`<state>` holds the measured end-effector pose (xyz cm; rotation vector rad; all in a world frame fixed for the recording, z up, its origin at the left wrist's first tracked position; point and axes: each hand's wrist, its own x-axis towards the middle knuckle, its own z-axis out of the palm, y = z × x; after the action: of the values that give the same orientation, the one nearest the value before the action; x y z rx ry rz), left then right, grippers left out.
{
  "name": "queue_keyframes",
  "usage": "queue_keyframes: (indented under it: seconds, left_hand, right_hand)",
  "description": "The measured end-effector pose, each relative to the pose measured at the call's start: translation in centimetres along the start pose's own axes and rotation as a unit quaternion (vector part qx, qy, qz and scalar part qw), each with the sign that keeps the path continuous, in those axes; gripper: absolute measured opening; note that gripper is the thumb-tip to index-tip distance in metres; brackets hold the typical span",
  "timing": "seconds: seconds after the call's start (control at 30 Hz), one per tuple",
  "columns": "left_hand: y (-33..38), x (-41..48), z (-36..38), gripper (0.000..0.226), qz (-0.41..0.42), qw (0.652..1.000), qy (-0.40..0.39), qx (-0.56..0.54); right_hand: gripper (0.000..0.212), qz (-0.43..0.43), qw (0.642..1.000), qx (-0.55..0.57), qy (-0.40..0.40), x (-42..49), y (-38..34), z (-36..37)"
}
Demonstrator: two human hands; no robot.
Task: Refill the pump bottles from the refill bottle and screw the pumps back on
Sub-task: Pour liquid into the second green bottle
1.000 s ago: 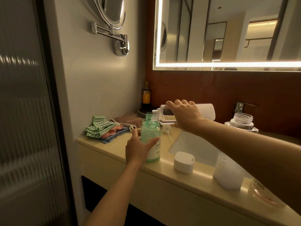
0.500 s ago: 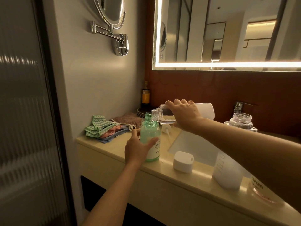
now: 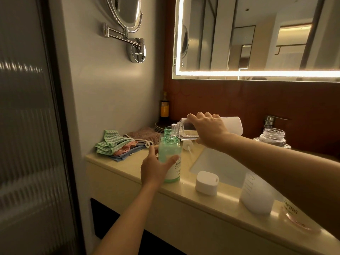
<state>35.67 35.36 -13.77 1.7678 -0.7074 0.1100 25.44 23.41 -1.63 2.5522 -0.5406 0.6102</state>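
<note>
Little has shifted since the earlier frame: the right hand [image 3: 208, 128] still grips the tipped refill bottle [image 3: 193, 128], neck at the green pump bottle [image 3: 170, 155] mouth, which the left hand [image 3: 153, 169] clasps upright on the desk [image 3: 128, 162] to steady pouring.
</note>
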Motion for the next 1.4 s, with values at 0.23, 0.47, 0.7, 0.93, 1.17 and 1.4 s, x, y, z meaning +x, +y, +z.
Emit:
queue_keyframes:
  seconds: [0.23, 0.47, 0.7, 0.93, 1.17, 1.4]
  left_hand:
    - [0.04, -0.03, 0.03, 0.072, 0.003, 1.000, 0.000, 0.001]
    - [0.05, -0.01, 0.02, 0.070, 0.003, 1.000, 0.001, 0.003]
    - [0.08, -0.08, -0.04, 0.072, 0.000, 1.000, 0.003, -0.001]
    - [0.05, -0.10, -0.04, 0.067, 0.003, 1.000, 0.003, -0.012]
    - [0.16, -0.22, -0.07, 0.068, 0.006, 1.000, 0.003, -0.005]
    - [0.20, -0.24, -0.02, 0.068, 0.005, 1.000, 0.005, -0.006]
  right_hand:
    - [0.058, 0.004, 1.000, 0.007, 0.007, -0.09, 0.01, 0.16]
    - [0.058, 0.003, 1.000, 0.009, 0.005, -0.09, 0.00, 0.13]
    - [0.058, 0.001, 1.000, 0.009, 0.004, -0.04, -0.01, 0.09]
    - [0.059, -0.004, 1.000, 0.005, 0.004, 0.04, 0.05, 0.01]
    - [0.058, -0.008, 1.000, -0.005, 0.006, 0.11, 0.04, -0.01]
    - [0.059, -0.009, 1.000, -0.015, 0.006, 0.18, 0.03, -0.10]
